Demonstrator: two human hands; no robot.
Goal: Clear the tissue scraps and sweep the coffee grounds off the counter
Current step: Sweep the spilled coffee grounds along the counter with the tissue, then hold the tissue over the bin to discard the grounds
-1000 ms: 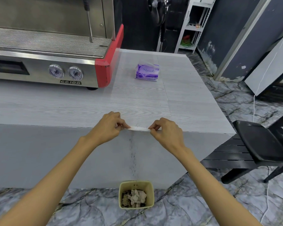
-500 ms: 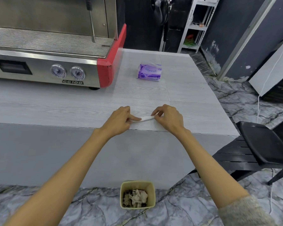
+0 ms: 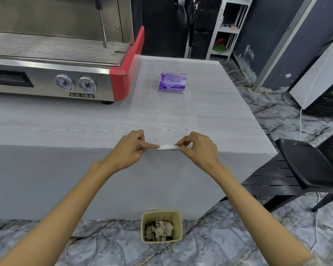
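Note:
A white folded tissue [image 3: 166, 147] lies stretched along the front edge of the grey wood-grain counter [image 3: 104, 123]. My left hand [image 3: 130, 150] pinches its left end and my right hand [image 3: 197, 148] pinches its right end. Directly below on the floor stands a small yellow bin [image 3: 178, 217] holding crumpled tissue scraps and dark coffee grounds. I see no loose grounds or scraps on the counter top from here.
A steel espresso machine [image 3: 52, 70] with a red side panel fills the counter's back left. A purple tissue pack [image 3: 172, 82] sits behind the hands. A black chair [image 3: 306, 166] stands to the right of the counter on the marble floor.
Both hands slid the tissue forward onto the counter, then pulled it back to the front edge. The tissue stays pinched at both ends.

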